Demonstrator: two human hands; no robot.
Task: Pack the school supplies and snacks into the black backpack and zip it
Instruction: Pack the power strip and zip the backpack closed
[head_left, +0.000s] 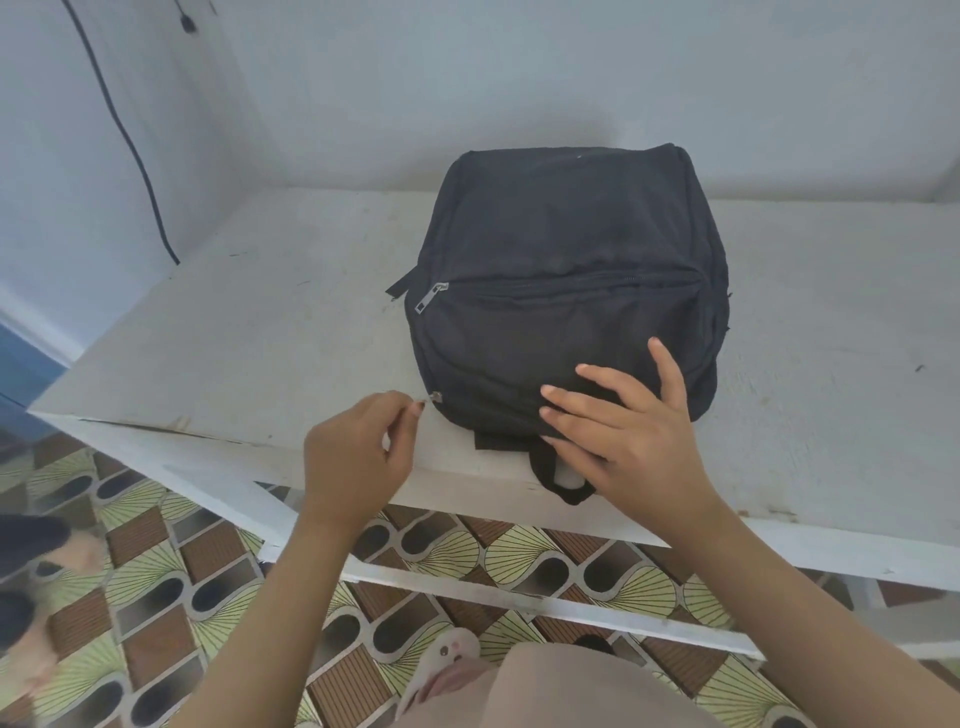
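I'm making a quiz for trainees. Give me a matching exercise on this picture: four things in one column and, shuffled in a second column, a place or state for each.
Things
1. left hand
2. right hand
3. upper zip pull
4. cable

Places or states
A. runs down the wall
B. rests flat on the backpack
C. pinches the lower zip pull
D. lies loose on the backpack's left side

Pairs: 1-C, 2-B, 3-D, 4-A
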